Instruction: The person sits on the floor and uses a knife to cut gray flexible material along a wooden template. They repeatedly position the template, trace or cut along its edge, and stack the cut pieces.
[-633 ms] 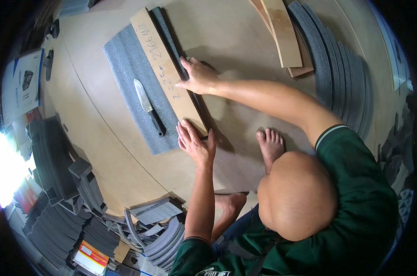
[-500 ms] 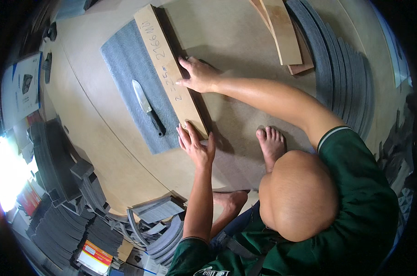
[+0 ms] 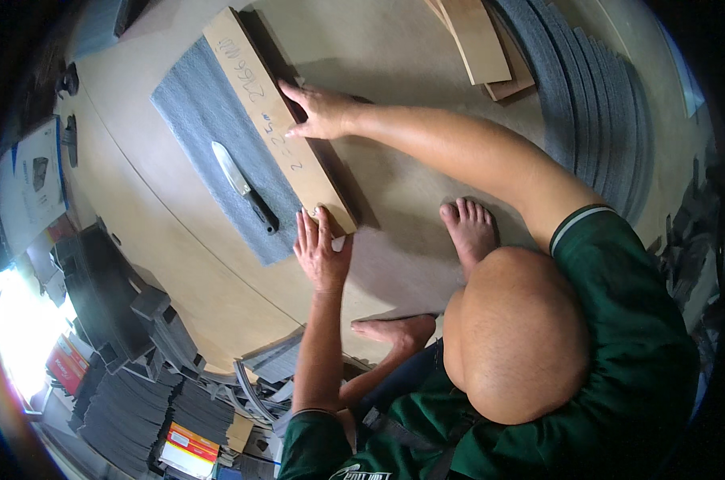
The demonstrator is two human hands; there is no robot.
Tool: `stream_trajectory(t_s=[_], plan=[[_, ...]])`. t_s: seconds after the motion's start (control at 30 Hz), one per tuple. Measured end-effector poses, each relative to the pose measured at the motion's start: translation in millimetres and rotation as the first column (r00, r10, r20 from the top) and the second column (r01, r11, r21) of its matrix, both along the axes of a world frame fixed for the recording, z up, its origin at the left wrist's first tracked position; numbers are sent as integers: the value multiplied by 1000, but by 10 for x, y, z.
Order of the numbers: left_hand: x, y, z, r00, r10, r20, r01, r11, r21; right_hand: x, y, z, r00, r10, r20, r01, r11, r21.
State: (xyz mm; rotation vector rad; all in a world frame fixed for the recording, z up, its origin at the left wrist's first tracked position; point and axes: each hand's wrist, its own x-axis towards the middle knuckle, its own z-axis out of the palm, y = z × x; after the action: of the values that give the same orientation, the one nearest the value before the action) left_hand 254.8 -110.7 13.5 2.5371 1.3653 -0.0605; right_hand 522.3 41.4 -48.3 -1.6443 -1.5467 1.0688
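A long wooden board [image 3: 270, 120] with handwriting along its top lies on the right side of a blue-grey foam sheet [image 3: 188, 100]. My right hand [image 3: 321, 112] rests against the board's right edge, thumb and finger spread over the top; its other fingers are partly hidden. At the near end my left hand [image 3: 322, 254] lies with fingers stretched, the tips touching the board's near left corner and its thumb by the end face. A black-handled knife [image 3: 246, 188] lies on the foam left of the board, its blade pointing away from me. Neither hand touches it.
Several loose wooden boards [image 3: 478, 48] lie at the far right beside stacked curved grey foam strips [image 3: 590, 112]. Dark foam pieces [image 3: 130, 408] and a red-and-yellow box [image 3: 189, 448] fill the lower left. My bare foot [image 3: 468, 228] is on the floor right of the board.
The view has shifted slightly. My left thumb has moved left, from the board's near right corner to below its end. My right hand stays at the right edge; the knife still lies on the foam.
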Motion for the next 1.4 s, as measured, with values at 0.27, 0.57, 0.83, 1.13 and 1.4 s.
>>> stream_trajectory(t_s=[0.27,0.57,0.83,1.13,1.4], plan=[[-236,207,13,989,-149,19,148,988,32,33,-18,24,999,46,-11,-47,999,-14],[-260,272,64,981,-193,12,193,981,-20,47,33,-44,999,40,21,-41,999,24],[-242,273,93,987,-161,-23,160,986,-49,37,90,-83,999,42,23,-42,998,37],[-240,305,117,983,-184,-4,183,982,-43,43,71,-50,998,58,-6,-58,997,-50],[-240,315,105,985,-170,25,171,983,-62,70,85,58,995,93,21,-90,990,-110]])
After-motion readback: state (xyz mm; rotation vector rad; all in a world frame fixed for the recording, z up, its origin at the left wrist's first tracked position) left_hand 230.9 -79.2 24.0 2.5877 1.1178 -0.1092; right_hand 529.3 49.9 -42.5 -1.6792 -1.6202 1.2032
